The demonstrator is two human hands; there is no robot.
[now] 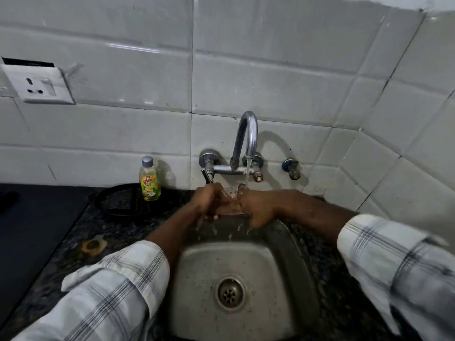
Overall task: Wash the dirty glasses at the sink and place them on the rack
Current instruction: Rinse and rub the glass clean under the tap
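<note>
A clear drinking glass (pixel 231 200) lies on its side between my two hands, over the far edge of the steel sink (pixel 197 262). My left hand (pixel 205 201) grips its base end. My right hand (pixel 256 207) is at its mouth end, fingers curled around or into the rim; I cannot tell which. Water runs from the chrome tap (pixel 248 134) onto the glass by my right hand and drips into the basin. No rack is in view.
A yellow dish soap bottle (pixel 149 179) stands on the dark granite counter left of the tap, beside a black round ring stand (pixel 118 200). A wall socket (pixel 39 84) sits at upper left. The drain (pixel 230 291) lies in the basin's middle. Tiled walls close the back and right.
</note>
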